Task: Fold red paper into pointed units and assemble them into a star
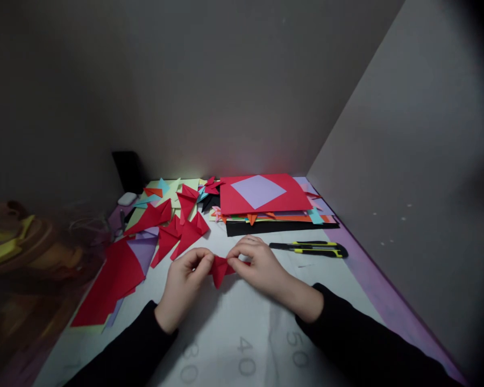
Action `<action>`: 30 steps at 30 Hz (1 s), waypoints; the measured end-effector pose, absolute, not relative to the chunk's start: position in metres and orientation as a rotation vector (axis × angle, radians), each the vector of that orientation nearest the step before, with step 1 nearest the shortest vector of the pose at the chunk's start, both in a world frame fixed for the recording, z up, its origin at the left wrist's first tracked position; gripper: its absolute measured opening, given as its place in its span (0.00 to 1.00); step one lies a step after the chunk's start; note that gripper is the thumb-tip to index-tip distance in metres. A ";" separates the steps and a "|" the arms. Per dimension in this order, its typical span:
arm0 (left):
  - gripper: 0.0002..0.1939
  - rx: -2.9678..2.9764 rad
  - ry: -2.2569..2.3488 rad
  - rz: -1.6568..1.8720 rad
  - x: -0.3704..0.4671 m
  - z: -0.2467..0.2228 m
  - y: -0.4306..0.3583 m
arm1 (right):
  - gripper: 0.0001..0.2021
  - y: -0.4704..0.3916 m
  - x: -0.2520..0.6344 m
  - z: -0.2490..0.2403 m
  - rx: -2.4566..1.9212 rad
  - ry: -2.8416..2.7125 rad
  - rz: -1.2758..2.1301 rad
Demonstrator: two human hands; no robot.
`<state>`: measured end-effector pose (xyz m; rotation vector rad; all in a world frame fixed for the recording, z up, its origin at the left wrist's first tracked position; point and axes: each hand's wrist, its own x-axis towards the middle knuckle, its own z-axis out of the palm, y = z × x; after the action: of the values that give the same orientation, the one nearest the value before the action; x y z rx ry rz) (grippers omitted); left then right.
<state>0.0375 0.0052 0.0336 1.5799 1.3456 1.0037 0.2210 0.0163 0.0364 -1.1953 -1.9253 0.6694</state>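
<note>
Between my two hands is a small red folded paper piece (220, 270), held just above the white table sheet, with one pointed flap hanging toward me. My left hand (188, 282) pinches its left end between thumb and fingers. On the other side, my right hand (262, 267) grips the right part, and a red tip shows beneath its fingers. Some of the folds are hidden by my fingertips. Several similar red folded papers (191, 232) lie in a loose group beyond my left hand.
A yellow-and-black utility knife (318, 249) lies right of my right hand. Behind it is a stack topped by a red sheet (226, 199) with a lilac square (259, 192). Red sheets (108, 285) lie at left. A black phone-like object (128, 171) leans on the back wall.
</note>
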 end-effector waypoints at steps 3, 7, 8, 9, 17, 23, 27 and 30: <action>0.11 1.710 1.296 0.963 0.038 0.033 0.003 | 0.07 0.014 0.219 0.037 -1.180 -1.936 0.714; 0.07 1.923 1.228 0.967 0.037 0.030 0.000 | 0.07 0.010 0.218 0.040 -1.131 -1.954 0.810; 0.05 1.940 1.244 1.017 0.037 0.029 0.001 | 0.07 0.010 0.218 0.041 -1.137 -1.930 0.841; 0.06 1.925 1.274 1.081 0.037 0.028 0.001 | 0.08 0.011 0.219 0.042 -1.157 -1.887 0.876; 0.46 1.094 1.221 1.165 0.050 0.028 0.003 | 0.08 0.014 0.218 0.037 -1.227 -1.546 1.006; 0.40 1.019 1.150 1.156 0.053 0.034 -0.001 | 0.09 0.010 0.211 0.033 -1.241 -1.539 1.139; 0.35 1.090 1.214 1.122 0.047 0.036 0.004 | 0.11 0.016 0.218 0.030 -1.237 -1.346 1.281; 0.32 1.100 1.216 1.141 0.042 0.032 0.009 | 0.12 0.024 0.225 0.023 -1.200 -1.274 1.298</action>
<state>0.0423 0.0094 0.0318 1.0996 1.2161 1.1407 0.2247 0.0239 0.0231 -1.1997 -1.2738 1.2979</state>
